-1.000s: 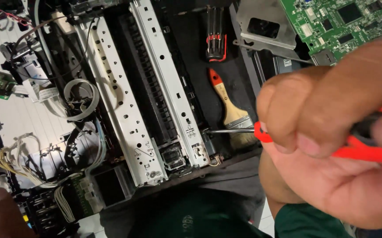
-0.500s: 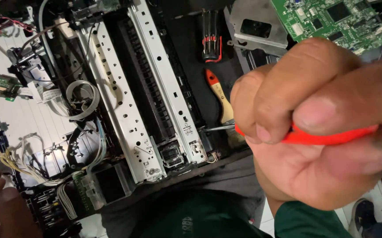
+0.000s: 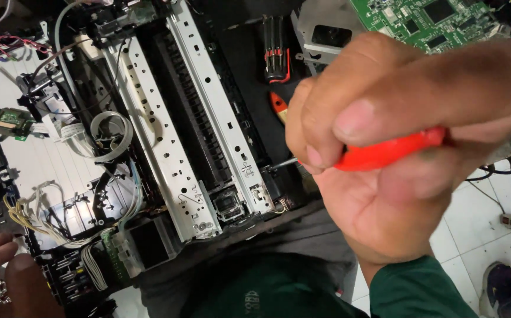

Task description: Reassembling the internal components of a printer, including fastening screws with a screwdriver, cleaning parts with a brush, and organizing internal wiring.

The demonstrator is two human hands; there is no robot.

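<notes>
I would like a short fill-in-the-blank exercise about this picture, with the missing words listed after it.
1. The right hand closes around a screwdriver whose handle is ____ in colour.
2. The screwdriver's metal tip points toward the opened machine's ____ metal rails.
3. The circuit board at the top right is ____ in colour.
4. The left hand shows at the ____ left corner of the view.

Missing words: red; silver; green; bottom
</notes>
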